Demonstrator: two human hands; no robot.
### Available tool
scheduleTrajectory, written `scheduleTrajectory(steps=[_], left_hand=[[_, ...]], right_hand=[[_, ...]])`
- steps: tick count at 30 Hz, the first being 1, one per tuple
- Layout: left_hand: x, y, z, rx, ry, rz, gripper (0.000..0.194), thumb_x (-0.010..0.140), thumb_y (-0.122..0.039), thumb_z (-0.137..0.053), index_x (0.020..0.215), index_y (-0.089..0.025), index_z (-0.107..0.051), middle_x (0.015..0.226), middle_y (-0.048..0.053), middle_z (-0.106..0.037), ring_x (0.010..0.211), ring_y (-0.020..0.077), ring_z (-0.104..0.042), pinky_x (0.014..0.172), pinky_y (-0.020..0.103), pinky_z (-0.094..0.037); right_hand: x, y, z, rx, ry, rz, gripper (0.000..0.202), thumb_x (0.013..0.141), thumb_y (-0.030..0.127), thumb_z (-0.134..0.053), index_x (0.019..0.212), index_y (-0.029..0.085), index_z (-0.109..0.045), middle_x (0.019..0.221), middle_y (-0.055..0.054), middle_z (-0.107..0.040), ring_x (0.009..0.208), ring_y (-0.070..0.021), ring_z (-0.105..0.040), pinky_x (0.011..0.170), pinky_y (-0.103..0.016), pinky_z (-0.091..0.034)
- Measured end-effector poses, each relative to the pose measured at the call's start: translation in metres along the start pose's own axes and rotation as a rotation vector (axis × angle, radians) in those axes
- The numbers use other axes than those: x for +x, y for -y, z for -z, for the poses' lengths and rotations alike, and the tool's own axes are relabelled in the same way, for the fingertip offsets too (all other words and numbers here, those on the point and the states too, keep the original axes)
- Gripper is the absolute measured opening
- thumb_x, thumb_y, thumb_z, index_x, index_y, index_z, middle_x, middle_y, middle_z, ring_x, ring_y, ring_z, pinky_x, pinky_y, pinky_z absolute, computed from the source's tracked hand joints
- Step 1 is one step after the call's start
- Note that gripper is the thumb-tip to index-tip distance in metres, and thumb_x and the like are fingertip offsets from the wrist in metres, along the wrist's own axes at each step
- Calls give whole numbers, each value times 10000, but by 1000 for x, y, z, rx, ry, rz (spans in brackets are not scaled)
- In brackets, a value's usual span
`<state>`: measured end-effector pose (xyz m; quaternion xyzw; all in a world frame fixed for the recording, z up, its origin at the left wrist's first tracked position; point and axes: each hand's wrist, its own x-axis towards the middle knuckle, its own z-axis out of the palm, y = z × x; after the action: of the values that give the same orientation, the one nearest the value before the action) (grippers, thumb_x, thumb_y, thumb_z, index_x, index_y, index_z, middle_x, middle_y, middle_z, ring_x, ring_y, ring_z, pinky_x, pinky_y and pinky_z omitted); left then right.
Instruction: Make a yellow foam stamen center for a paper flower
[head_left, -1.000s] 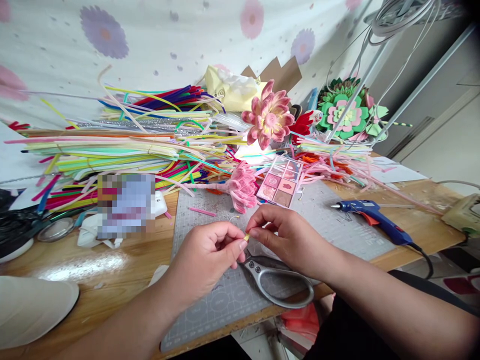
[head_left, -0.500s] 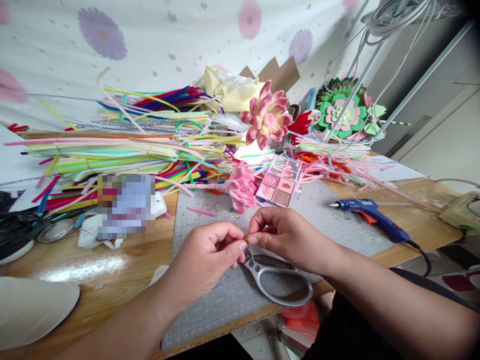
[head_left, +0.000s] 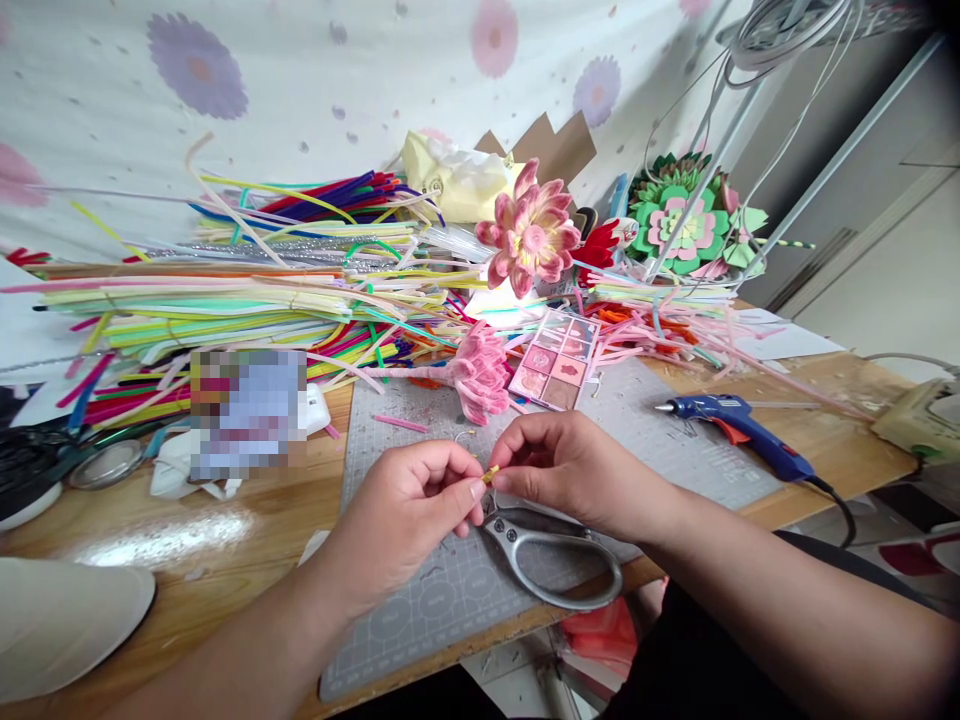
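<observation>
Between the fingertips of my left hand (head_left: 420, 510) and my right hand (head_left: 562, 470) is a small piece of yellow pipe cleaner (head_left: 490, 474), pinched from both sides. A thin wire tail seems to hang below it. Just under my fingers lies a pair of scissors (head_left: 555, 560) with grey metal handles, their blades partly hidden behind the hands. Beyond my fingers, a pink pipe-cleaner flower (head_left: 480, 372) lies on its side, its stem pointing left. An eyeshadow palette (head_left: 556, 362) rests to the right of that flower.
Bundles of coloured pipe cleaners (head_left: 225, 295) fill the back of the desk. A blue glue gun (head_left: 739, 430) lies at right on the grey cutting mat (head_left: 420, 620). A larger pink flower (head_left: 531, 235) stands behind the palette. At lower left is a white rounded object (head_left: 67, 625).
The yellow piece shows more clearly between my fingertips, which have shifted slightly against each other. The whole view has moved a little; the things on the desk lie as before.
</observation>
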<state>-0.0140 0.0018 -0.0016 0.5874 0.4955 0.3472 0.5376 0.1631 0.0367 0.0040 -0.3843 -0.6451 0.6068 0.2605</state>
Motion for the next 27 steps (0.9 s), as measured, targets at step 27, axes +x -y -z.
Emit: scheduleTrajectory(steps=[27], left_hand=[[0,-3,-2,107,-41,-4,95,752,-169,-543,678,-174,-603,591,-26,-599,549,113,-526,534,232,-393]], right_hand=[[2,-3,0,-18,-76,7,117,667,198,-715,650,140,-615,592,31,-585,526,-67,-499,499,-187,-382]])
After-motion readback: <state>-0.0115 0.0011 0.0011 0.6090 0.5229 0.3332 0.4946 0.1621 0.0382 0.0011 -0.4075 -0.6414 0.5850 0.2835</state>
